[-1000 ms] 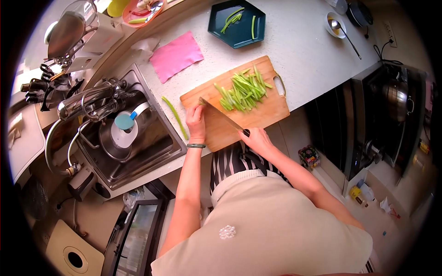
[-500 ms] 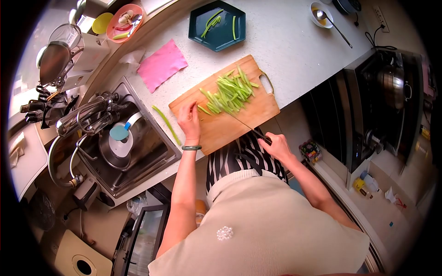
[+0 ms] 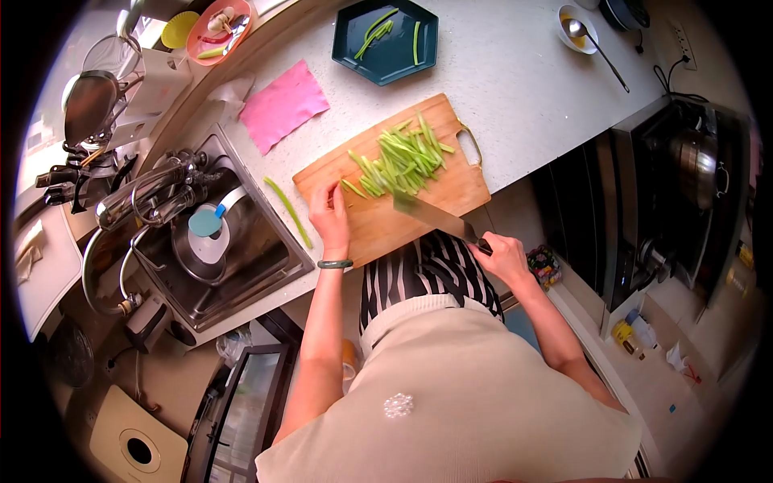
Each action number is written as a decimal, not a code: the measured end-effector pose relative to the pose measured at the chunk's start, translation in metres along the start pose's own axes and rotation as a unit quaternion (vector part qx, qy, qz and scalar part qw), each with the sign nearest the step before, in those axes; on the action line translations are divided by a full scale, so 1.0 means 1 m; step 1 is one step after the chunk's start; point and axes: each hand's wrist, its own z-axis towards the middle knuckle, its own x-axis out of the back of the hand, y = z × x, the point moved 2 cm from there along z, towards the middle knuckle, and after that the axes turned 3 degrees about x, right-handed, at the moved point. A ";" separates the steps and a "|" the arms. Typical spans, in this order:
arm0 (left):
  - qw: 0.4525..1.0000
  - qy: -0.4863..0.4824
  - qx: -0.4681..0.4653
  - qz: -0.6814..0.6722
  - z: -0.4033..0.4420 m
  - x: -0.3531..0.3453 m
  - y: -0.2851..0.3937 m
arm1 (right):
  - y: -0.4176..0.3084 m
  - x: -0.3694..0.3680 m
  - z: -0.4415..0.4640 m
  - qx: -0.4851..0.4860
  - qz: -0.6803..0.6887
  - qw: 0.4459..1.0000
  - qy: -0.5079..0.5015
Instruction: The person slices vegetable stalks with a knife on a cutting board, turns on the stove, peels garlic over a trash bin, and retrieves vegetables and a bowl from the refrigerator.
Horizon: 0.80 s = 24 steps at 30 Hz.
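The right hand [image 3: 502,258], closed around the kitchen knife [image 3: 435,217], has shifted the blade right toward the celery strips [image 3: 409,155], suggesting paused cutting; the left hand [image 3: 328,219] half-curls, contents indiscernible.

You have bright light from the far left, glare on the sink [image 3: 272,262], slight blur on the knife [image 3: 435,216], and fisheye bending toward black edges.

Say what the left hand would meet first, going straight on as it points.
Past the board, the left hand would probably meet the pink cloth first, near its right corner; the hand's height is hard to judge.
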 end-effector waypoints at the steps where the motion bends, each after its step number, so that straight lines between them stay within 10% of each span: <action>1: 1.000 0.003 0.025 0.007 -0.001 0.002 -0.004 | 0.001 0.001 0.002 0.007 -0.002 1.000 -0.004; 16: 0.996 -0.083 0.043 0.013 -0.008 -0.036 0.019 | 0.022 0.020 0.023 -0.062 0.091 0.994 0.013; 24: 0.986 -0.018 -0.143 0.084 0.106 -0.050 0.083 | 0.032 0.039 0.044 -0.079 0.114 0.990 0.027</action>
